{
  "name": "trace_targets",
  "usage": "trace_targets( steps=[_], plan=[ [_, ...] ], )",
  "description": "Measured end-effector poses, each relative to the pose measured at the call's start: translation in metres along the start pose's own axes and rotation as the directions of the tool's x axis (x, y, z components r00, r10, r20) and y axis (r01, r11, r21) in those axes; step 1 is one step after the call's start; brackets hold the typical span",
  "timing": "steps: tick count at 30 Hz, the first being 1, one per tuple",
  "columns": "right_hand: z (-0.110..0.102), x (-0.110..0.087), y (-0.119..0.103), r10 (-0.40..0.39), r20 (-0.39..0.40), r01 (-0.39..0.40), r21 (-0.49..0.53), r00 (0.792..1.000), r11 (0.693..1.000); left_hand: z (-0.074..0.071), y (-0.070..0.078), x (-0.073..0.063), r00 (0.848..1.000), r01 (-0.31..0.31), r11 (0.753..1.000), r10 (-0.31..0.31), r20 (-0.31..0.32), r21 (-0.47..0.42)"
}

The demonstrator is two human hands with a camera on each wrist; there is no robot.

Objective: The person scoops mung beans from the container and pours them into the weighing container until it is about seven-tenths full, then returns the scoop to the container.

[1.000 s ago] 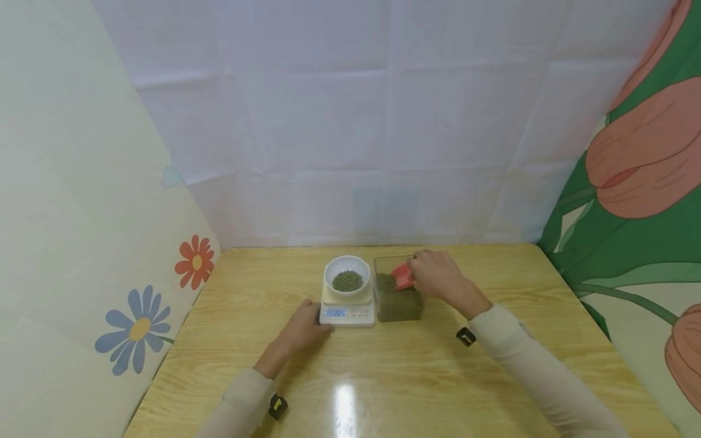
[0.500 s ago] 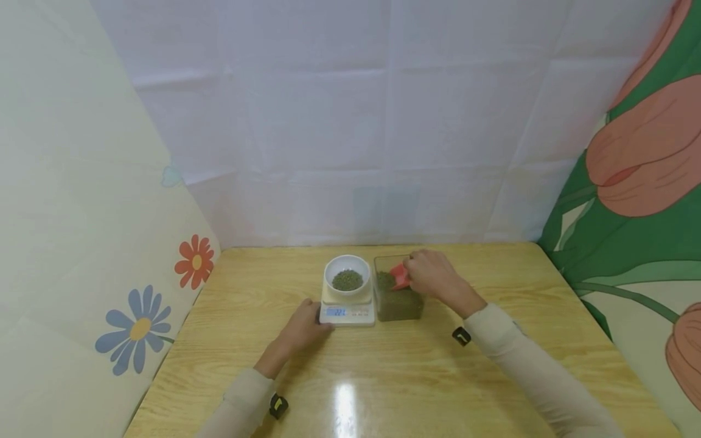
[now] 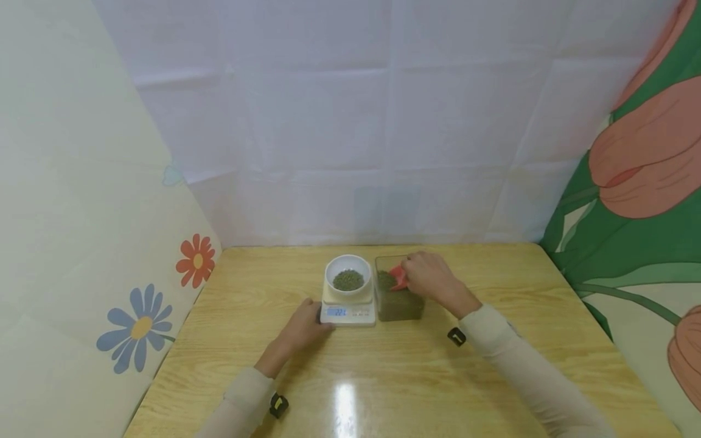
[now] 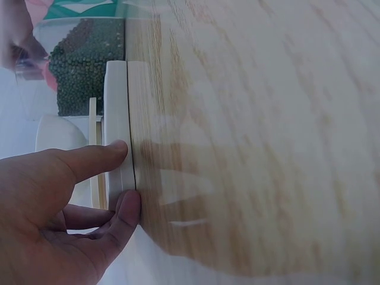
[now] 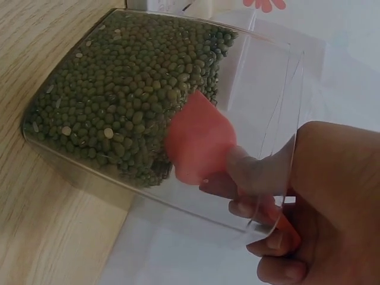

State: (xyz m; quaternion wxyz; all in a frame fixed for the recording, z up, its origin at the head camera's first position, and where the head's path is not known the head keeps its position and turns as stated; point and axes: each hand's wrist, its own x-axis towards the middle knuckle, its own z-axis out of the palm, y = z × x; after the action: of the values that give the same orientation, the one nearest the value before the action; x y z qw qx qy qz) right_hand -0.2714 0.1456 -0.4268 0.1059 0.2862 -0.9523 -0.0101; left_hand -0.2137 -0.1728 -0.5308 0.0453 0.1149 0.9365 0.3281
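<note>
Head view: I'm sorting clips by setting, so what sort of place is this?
Probably a makeshift indoor booth, perhaps for filming: a table before a creased white sheet, with flower-printed walls on both sides.

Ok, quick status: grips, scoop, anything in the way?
Left grip on scale. Right grip holding red scoop against beans. Clear box wall between scoop and white bowl.
</note>
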Motion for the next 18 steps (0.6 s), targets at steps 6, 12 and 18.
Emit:
trace_targets(
  steps=[6,12,18],
  plan=[
    [-0.002,0.004,-0.002,0.004,0.028,-0.005,0.019,1.000,1.000,0.001,-0.001,0.001,1.000,-0.006,1.000,0.006,0.000,-0.009],
    [-0.002,0.008,-0.003,0.001,0.052,-0.003,0.033,0.999,0.999,0.001,-0.001,0.001,1.000,-0.003,1.000,0.003,-0.003,-0.017],
    [-0.001,0.011,-0.002,0.013,0.087,-0.018,0.063,0.996,0.998,0.001,0.000,0.001,1.000,-0.006,1.000,0.006,-0.009,-0.012]
  ],
)
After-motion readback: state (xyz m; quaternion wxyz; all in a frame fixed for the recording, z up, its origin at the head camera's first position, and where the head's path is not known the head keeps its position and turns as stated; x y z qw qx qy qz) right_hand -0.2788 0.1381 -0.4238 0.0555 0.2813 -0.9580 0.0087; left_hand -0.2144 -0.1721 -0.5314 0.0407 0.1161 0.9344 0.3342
